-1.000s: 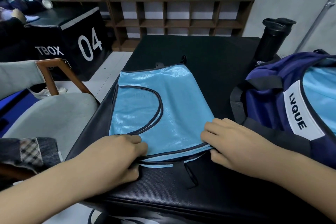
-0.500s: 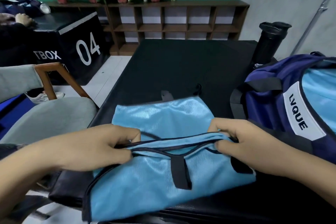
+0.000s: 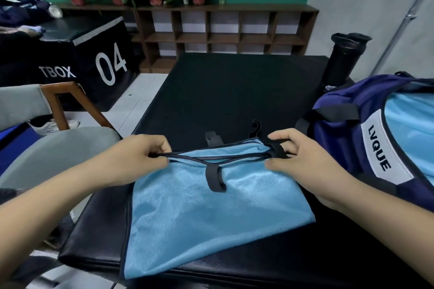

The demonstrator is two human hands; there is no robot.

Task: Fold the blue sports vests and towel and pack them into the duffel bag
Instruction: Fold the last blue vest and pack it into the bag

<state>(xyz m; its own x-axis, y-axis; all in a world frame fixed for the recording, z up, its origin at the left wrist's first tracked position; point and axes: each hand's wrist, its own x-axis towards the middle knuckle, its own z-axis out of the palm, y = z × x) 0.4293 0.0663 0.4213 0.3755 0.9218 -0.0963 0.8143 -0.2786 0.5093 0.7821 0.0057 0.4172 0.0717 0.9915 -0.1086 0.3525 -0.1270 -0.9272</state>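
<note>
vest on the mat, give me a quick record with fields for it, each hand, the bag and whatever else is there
vest: light blue with dark trim, lies on the mat, far edge lifted
left hand: pinches the far edge at its left end
right hand: pinches the far edge at its right end
bag: navy, right of the vest, open, light blue fabric shows inside
bottle: black, upright behind the bag
</note>
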